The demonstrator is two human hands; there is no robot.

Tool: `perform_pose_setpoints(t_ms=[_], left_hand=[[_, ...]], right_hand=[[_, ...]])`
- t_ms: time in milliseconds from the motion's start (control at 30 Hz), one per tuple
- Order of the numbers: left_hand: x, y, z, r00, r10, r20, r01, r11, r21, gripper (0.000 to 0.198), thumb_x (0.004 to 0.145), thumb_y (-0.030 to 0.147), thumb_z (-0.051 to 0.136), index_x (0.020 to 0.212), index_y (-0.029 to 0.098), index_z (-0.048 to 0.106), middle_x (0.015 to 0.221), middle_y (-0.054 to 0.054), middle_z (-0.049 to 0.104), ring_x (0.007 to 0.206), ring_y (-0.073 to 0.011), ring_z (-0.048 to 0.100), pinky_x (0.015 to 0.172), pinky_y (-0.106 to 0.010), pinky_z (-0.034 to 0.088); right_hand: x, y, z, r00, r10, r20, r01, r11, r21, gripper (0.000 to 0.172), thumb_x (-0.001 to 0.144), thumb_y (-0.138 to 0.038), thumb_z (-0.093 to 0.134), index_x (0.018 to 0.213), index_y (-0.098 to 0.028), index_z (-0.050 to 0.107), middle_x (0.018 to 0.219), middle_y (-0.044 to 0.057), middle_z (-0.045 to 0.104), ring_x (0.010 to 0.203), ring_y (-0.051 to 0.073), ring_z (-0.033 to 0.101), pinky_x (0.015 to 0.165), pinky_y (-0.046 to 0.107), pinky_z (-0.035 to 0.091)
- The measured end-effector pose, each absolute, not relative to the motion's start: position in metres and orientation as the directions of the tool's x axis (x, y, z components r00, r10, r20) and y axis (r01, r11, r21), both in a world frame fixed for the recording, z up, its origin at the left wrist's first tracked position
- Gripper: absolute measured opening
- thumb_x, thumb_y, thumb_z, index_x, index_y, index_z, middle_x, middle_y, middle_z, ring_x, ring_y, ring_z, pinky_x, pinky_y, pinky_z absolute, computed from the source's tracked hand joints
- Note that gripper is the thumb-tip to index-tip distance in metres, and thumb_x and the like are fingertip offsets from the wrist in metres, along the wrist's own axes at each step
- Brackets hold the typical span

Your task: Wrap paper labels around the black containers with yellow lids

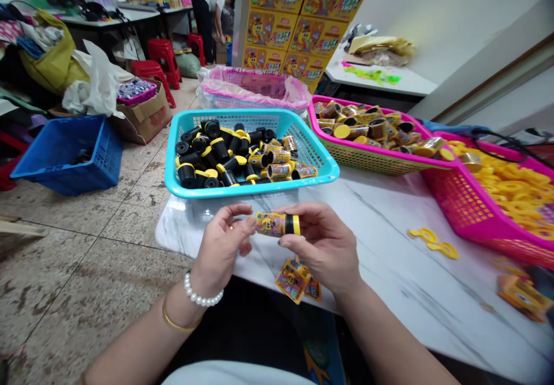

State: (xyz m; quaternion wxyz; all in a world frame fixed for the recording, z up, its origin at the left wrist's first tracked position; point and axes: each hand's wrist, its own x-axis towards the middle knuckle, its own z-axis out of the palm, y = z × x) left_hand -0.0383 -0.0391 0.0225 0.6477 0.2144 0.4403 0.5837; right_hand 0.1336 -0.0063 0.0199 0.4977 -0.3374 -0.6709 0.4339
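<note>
In the head view, a small cylinder (270, 224) with a yellow printed wrapper, a black band and a yellow end lies level between my hands, above the table edge. My left hand (223, 246) pinches its left, wrapped end with thumb and fingers. On the other side my right hand (326, 243) is closed around the black and yellow end. Just below, several flat printed labels (293, 280) rest at the table's near edge. Directly ahead stands a turquoise basket (251, 191) of black cylinders (220, 149) with yellow ends, with wrapped cylinders (279, 157) at its right side.
A pink basket (367, 163) of wrapped cylinders and another pink basket (463, 200) of yellow plastic rings stand to the right. Two yellow ring pieces (433, 242) lie on the marbled table (389, 292). A blue crate (69, 160) sits on the floor; a person (210, 10) bends over behind.
</note>
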Motion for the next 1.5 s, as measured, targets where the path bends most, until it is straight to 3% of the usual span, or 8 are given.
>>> perform_pose_setpoints(t_ms=[133,433,600,933,1167,1333,1400,1500], left_hand=[[-0.045,-0.035,0.021,0.149,0.958,-0.244,-0.421,0.285,0.861,0.049,0.066,0.046,0.089,0.096,0.013,0.07,0.074,0.0,0.065,0.056,-0.0077,0.054,0.051,-0.02,0.043],[-0.036,0.0,0.053,0.34,0.937,-0.074,-0.386,0.211,0.898,0.036,0.062,0.027,0.091,0.091,0.016,0.074,0.086,-0.003,0.071,0.074,-0.012,0.063,0.07,-0.025,0.049],[-0.03,0.01,0.035,0.419,0.896,-0.15,-0.307,0.295,0.905,0.048,0.071,0.049,0.084,0.104,0.015,0.075,0.079,-0.003,0.068,0.066,-0.0114,0.059,0.058,-0.022,0.043],[-0.027,0.005,0.017,0.302,0.948,-0.103,-0.065,0.129,0.99,0.02,0.075,0.033,0.079,0.081,0.016,0.071,0.078,-0.002,0.067,0.071,-0.0131,0.056,0.065,-0.023,0.043],[-0.031,0.008,0.016,0.346,0.904,-0.251,-0.055,0.286,0.957,0.045,0.079,0.06,0.072,0.086,0.016,0.065,0.054,0.003,0.053,0.042,-0.009,0.044,0.04,-0.021,0.031],[-0.028,0.004,0.019,0.291,0.94,-0.178,-0.069,0.207,0.976,0.045,0.072,0.056,0.081,0.084,0.015,0.065,0.052,0.006,0.049,0.044,-0.0063,0.043,0.041,-0.017,0.031],[-0.027,0.001,0.02,0.289,0.935,-0.206,-0.006,0.217,0.976,0.048,0.079,0.062,0.073,0.079,0.015,0.062,0.047,0.006,0.046,0.04,-0.0056,0.039,0.038,-0.017,0.028],[-0.029,0.004,0.018,0.294,0.909,-0.294,-0.011,0.311,0.95,0.059,0.077,0.072,0.068,0.099,0.018,0.058,0.053,0.007,0.054,0.032,-0.005,0.034,0.03,-0.016,0.023]], right_hand=[[0.135,-0.002,0.018,-0.336,0.85,0.404,0.149,0.472,-0.869,0.031,0.079,-0.034,0.083,0.107,-0.027,0.073,0.105,0.006,0.064,0.093,0.019,0.068,0.064,0.027,0.061],[0.172,0.02,0.073,-0.563,0.65,0.511,0.343,0.746,-0.571,0.034,0.082,-0.022,0.078,0.115,-0.029,0.07,0.099,0.006,0.073,0.084,0.021,0.072,0.073,0.033,0.063],[0.179,0.027,0.06,-0.584,0.534,0.611,0.378,0.845,-0.378,0.025,0.085,-0.017,0.074,0.108,-0.025,0.073,0.099,0.008,0.076,0.088,0.021,0.075,0.079,0.034,0.064],[0.166,0.012,0.005,-0.316,0.863,0.394,0.273,0.48,-0.834,0.019,0.078,-0.024,0.083,0.095,-0.022,0.076,0.087,0.004,0.072,0.079,0.018,0.072,0.065,0.03,0.063],[0.168,0.014,0.007,-0.343,0.738,0.581,0.306,0.673,-0.673,0.021,0.075,-0.018,0.084,0.093,-0.025,0.077,0.096,0.005,0.074,0.085,0.019,0.072,0.076,0.035,0.063],[0.157,0.013,-0.001,-0.206,0.966,0.153,0.099,0.176,-0.979,0.021,0.069,-0.027,0.088,0.082,-0.02,0.073,0.076,0.001,0.073,0.067,0.015,0.07,0.064,0.029,0.062],[0.154,0.016,-0.001,-0.313,0.949,-0.049,-0.037,-0.063,-0.997,0.026,0.068,-0.033,0.088,0.083,-0.019,0.072,0.068,-0.002,0.071,0.058,0.012,0.068,0.058,0.025,0.06],[0.158,0.026,0.003,-0.473,0.878,-0.069,-0.179,-0.172,-0.969,0.046,0.066,-0.034,0.09,0.107,-0.022,0.073,0.084,-0.002,0.073,0.06,0.01,0.07,0.059,0.024,0.061]])
